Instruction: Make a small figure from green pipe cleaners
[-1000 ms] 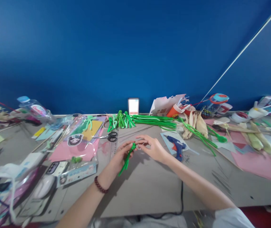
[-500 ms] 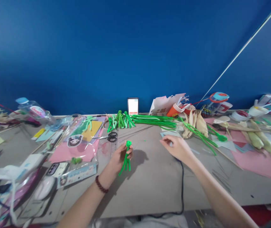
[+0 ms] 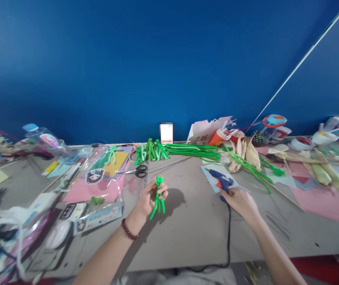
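Note:
Pinched in my left hand (image 3: 152,198) is a small green pipe-cleaner figure (image 3: 159,181), upright, with a knotted head and several legs hanging below my fingers. At the right, my right hand (image 3: 240,202) has its fingers closed on the handle of a blue hot glue gun (image 3: 223,179). The gun lies over a light blue card (image 3: 210,183), its nozzle pointing left. Its black cord (image 3: 228,237) runs down over the table's front edge. Part of the handle is hidden behind my fingers.
Several green pipe-cleaner figures (image 3: 150,150) stand at the back beside a bundle of green pipe cleaners (image 3: 193,150). Scissors (image 3: 139,171) lie left of my left hand. Dried husks (image 3: 251,154) and an orange cup (image 3: 217,137) sit back right. A phone (image 3: 166,132) leans on the wall.
My right hand has moved right and toward me, uncovering the glue gun and closing on its handle. My left hand keeps the pipe-cleaner figure in nearly the same place.

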### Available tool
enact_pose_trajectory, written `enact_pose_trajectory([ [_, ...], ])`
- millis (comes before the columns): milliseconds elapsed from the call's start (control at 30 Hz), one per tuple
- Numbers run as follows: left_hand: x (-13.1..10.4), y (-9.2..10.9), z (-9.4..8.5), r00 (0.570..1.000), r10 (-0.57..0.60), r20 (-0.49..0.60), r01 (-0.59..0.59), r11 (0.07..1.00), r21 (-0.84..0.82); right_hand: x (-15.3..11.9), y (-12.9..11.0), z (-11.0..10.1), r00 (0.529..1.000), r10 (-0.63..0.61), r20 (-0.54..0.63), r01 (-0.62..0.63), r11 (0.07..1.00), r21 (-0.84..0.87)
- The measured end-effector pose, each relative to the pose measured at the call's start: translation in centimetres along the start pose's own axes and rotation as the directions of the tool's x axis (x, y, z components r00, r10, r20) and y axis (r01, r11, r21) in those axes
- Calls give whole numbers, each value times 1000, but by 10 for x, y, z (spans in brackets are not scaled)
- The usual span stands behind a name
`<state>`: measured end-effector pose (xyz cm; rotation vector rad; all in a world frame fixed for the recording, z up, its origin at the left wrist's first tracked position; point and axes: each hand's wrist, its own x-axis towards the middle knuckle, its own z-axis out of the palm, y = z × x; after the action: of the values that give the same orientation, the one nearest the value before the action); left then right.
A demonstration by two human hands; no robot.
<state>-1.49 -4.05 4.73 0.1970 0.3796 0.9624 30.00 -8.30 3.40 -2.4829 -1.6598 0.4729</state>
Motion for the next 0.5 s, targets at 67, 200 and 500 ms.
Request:
enact_pose_trajectory([
  [67,0,0,0,1000,12,-13,-11,1000,19,4,2,1,1000,-14,-23,15,998,57],
  [200,1,0,0,1000,17,-9,-17,997,71,5,10,3,991,85,107,-122,903,412],
  [500,1,-2,-2,1000,-11,13,9,986,164,-9,13,-1,911,-244,331,-298,165,940],
])
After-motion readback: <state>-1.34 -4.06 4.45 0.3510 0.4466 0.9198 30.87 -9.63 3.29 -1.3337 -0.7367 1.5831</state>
